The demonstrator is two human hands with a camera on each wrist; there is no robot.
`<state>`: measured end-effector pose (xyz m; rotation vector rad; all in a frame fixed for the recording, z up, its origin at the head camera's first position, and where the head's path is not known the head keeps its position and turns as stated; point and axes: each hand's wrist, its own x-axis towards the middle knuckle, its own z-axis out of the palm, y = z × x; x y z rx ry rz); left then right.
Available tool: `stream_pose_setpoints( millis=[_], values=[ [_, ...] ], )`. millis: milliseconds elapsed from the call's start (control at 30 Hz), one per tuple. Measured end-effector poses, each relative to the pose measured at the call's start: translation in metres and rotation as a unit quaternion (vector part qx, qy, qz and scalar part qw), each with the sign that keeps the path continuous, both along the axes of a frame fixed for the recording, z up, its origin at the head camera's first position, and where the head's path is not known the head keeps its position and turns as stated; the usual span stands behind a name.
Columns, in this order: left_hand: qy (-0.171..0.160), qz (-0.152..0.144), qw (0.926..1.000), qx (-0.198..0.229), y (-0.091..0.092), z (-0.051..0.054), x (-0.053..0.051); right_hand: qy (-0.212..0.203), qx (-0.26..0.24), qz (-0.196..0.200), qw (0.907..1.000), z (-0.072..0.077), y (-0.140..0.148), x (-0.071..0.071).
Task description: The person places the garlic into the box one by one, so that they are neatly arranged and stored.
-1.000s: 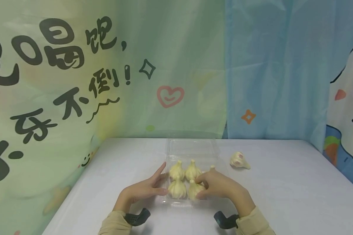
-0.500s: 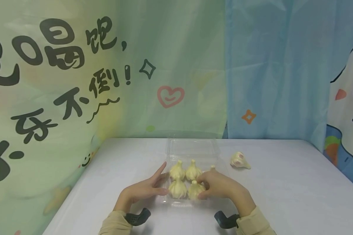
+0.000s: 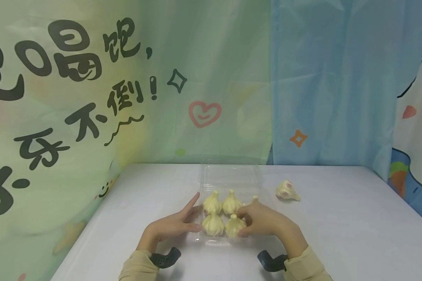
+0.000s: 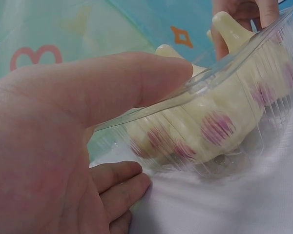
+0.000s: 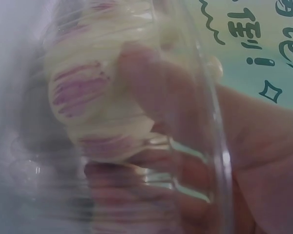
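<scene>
A clear plastic clamshell box (image 3: 216, 242) stands on the table with its lid (image 3: 230, 173) folded back. Several pale garlic bulbs (image 3: 213, 225) sit inside, stems up, purple patches showing through the wall in the left wrist view. My left hand (image 3: 172, 225) is at the box's left side, its straight thumb (image 4: 151, 73) resting on the rim and the other fingers outside the wall. Inside the front right part, my right hand (image 3: 263, 220) grips a garlic bulb (image 5: 83, 90) between thumb and fingers. That hand partly hides another bulb (image 3: 254, 199) behind it.
A single garlic bulb (image 3: 286, 191) lies on its side on the white table (image 3: 337, 218), right of the box. Printed cloth (image 3: 211, 78) hangs behind the table's far edge. A dark wrist camera (image 3: 272, 262) sits below the right hand.
Both hands stay almost in place. The right hand's bulb has shifted very slightly to the right; the box and the loose bulb stand as before.
</scene>
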<state>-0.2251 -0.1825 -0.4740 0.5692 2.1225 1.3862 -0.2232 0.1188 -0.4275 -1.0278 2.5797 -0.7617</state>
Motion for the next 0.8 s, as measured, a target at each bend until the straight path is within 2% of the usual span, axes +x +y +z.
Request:
stream_pose_setpoints(
  millis=[433, 800],
  values=[
    [-0.005, -0.002, 1.0, 0.008, 0.0001, 0.0001, -0.0001, 0.005, 0.007, 0.008, 0.9999, 0.0024, -0.0006, 0.0019],
    [-0.006, 0.0, 0.9999, 0.01, 0.0006, 0.0005, 0.0004, 0.006, 0.012, 0.0, 0.9999, 0.0031, -0.0012, 0.0017]
  ],
)
